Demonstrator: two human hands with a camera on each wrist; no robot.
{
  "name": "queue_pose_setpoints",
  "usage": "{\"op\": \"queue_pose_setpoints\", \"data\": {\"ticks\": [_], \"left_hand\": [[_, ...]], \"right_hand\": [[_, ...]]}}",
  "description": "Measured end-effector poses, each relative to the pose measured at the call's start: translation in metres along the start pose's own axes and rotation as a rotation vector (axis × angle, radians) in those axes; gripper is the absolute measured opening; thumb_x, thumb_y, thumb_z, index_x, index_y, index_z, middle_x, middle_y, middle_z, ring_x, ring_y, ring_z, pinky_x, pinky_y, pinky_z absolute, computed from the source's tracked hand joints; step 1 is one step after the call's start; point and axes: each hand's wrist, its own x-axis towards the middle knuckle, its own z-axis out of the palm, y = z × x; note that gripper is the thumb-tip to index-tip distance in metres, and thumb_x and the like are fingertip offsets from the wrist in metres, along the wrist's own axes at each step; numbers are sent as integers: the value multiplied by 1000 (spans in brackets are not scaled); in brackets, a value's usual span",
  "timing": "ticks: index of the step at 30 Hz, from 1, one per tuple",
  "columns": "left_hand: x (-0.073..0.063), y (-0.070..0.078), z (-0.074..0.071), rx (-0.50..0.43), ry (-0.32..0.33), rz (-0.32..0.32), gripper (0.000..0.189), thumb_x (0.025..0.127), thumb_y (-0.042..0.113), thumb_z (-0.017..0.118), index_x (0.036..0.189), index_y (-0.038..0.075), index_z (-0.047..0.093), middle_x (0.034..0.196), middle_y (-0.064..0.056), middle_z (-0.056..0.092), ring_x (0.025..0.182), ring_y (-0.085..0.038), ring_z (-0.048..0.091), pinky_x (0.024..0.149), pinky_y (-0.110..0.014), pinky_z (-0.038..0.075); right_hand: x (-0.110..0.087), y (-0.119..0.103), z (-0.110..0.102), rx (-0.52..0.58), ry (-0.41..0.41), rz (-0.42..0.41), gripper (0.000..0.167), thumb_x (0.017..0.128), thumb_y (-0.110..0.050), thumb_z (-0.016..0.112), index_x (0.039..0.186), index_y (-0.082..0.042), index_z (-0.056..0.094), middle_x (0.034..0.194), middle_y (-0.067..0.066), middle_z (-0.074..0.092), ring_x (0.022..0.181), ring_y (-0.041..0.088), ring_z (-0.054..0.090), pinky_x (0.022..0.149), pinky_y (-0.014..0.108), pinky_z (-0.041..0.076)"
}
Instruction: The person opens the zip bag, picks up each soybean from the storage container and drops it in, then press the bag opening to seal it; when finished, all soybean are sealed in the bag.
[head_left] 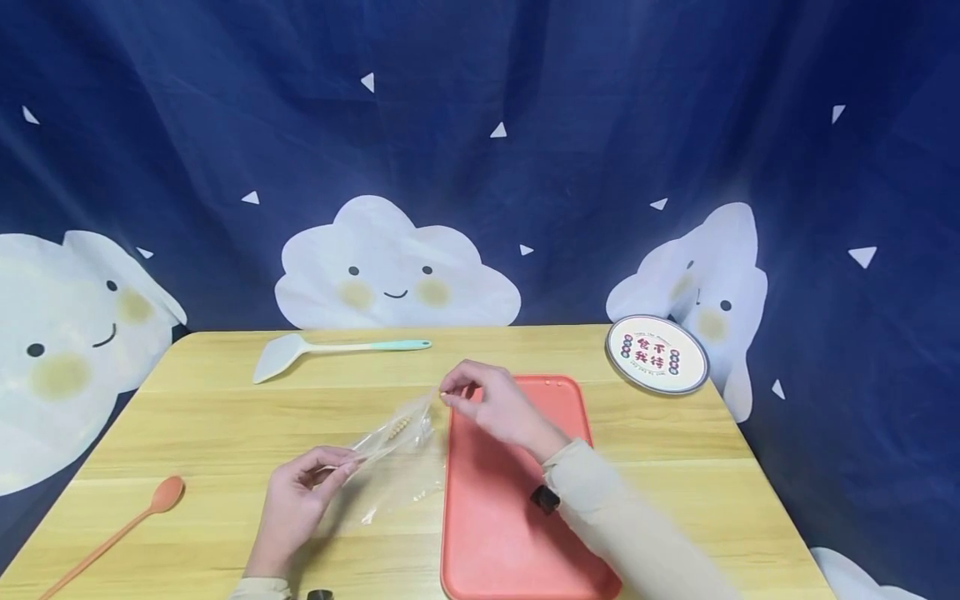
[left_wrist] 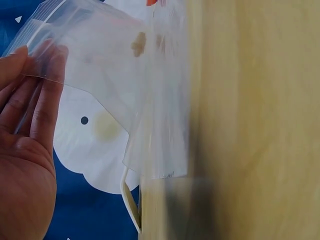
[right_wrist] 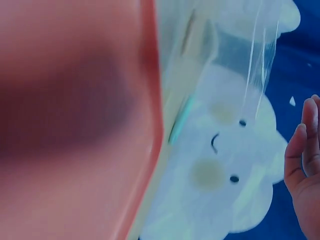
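My left hand (head_left: 303, 492) pinches the edge of a clear zip bag (head_left: 408, 467) between thumb and fingers, and the bag hangs slanting over the table. Inside lies a small cluster of tan, bean-like pieces (head_left: 399, 427), also seen through the film as a brownish clump (left_wrist: 139, 44) in the left wrist view. My right hand (head_left: 495, 404) is at the bag's upper right end, above the left edge of a red tray (head_left: 517, 517). Its thumb and finger pinch what looks like one small tan piece (head_left: 443, 394). Several tiny pale specks (head_left: 553, 383) sit at the tray's far end.
A spatula (head_left: 367, 346) with a white blade and mint handle lies along the back of the table. An orange spoon (head_left: 167, 494) lies at the front left. An oval plate (head_left: 657, 354) with red lettering is at the back right corner. A blue curtain (head_left: 450, 167) hangs behind.
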Motion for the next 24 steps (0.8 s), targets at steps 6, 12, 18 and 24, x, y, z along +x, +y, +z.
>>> {"op": "queue_pose_setpoints", "data": {"ticks": [6, 12, 18, 24], "left_hand": [[0, 1, 1, -16, 4, 7, 20, 76, -22, 71, 81, -3, 70, 88, -19, 70, 86, -14, 69, 75, -25, 58], [0, 0, 2, -29, 6, 1, 20, 76, -22, 71, 82, -3, 70, 87, -19, 70, 86, -14, 69, 75, -25, 58], [0, 0, 2, -41, -5, -13, 18, 77, -21, 71, 83, -4, 70, 88, -20, 70, 87, -15, 69, 76, -27, 58], [0, -2, 0, -40, -14, -6, 18, 78, -22, 70, 82, -4, 69, 89, -19, 70, 88, -13, 69, 76, -26, 58]], "right_hand": [[10, -7, 28, -12, -78, -95, 7, 92, -8, 69, 98, -11, 69, 91, -4, 64, 83, 6, 57, 72, 24, 53], [17, -10, 44, -99, -139, -124, 9, 90, -6, 70, 99, -8, 69, 89, -8, 61, 81, 2, 55, 69, 19, 52], [19, -8, 48, -156, -158, -124, 11, 89, -8, 71, 100, -11, 68, 90, -11, 61, 82, 0, 56, 71, 13, 49], [14, -7, 34, -78, -140, -118, 12, 90, -6, 70, 102, -9, 68, 98, -3, 64, 89, 4, 59, 79, 25, 55]]}}
